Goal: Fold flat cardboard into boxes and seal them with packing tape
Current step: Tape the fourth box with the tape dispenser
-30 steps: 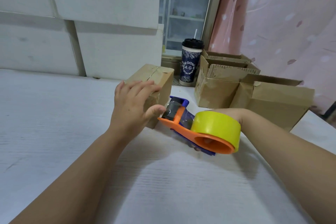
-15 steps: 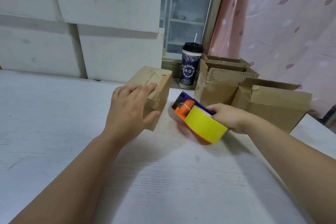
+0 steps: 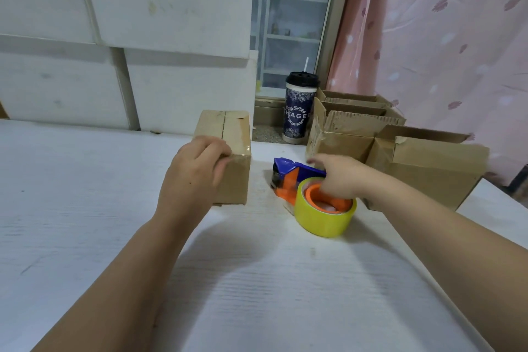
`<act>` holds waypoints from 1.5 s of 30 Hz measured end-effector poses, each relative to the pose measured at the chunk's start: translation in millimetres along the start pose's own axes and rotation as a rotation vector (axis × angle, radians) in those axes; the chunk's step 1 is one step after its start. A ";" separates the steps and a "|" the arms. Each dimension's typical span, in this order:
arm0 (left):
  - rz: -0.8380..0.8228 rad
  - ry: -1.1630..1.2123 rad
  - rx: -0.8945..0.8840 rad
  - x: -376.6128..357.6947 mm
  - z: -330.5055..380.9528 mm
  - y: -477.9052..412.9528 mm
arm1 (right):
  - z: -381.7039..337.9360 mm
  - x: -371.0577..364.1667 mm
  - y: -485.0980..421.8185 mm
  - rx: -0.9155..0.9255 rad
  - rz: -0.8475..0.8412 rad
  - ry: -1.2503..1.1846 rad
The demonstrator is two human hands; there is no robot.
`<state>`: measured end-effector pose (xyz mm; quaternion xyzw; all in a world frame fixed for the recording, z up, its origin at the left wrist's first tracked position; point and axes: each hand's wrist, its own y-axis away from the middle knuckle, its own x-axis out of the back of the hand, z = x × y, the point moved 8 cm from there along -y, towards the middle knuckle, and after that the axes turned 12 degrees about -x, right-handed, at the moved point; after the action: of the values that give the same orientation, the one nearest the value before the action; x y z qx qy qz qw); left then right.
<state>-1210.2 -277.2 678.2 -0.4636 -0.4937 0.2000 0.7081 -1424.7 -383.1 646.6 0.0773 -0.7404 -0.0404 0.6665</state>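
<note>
there, our left grip (image 3: 194, 171) clamped the near edge of the sealed box (image 3: 235, 137), likely steadying it; right of the box, our right grip (image 3: 340, 177) met the tape dispenser (image 3: 323, 220) on the desk (image 3: 257, 294), and we couldn't tell its clasp.

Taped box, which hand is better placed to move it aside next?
Probably left. The left hand grips the taped box over its near top edge; the right hand is on the tape dispenser, which lies on the table beside the box.

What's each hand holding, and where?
Left hand grips the taped cardboard box at its near top edge. Right hand is at the tape dispenser, on its orange hub; blur hides the grip.
</note>
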 end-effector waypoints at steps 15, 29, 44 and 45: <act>0.051 -0.136 -0.116 7.5 9.6 -0.1 | -95.9 -34.5 56.9 0.252 0.139 -1.193; 0.040 -0.067 -0.051 2.6 3.1 2.9 | -74.8 -37.8 64.5 0.286 0.302 -1.187; 0.102 0.051 -0.066 27.2 23.7 -4.5 | -77.7 -13.6 72.4 0.580 0.408 -1.007; 0.073 0.068 -0.056 25.4 23.6 -4.2 | -77.3 -13.5 72.0 0.577 0.412 -1.015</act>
<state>-1220.9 -249.6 696.8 -0.5074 -0.4577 0.1958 0.7034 -1350.9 -306.5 653.5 0.0812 -0.9459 0.2592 0.1773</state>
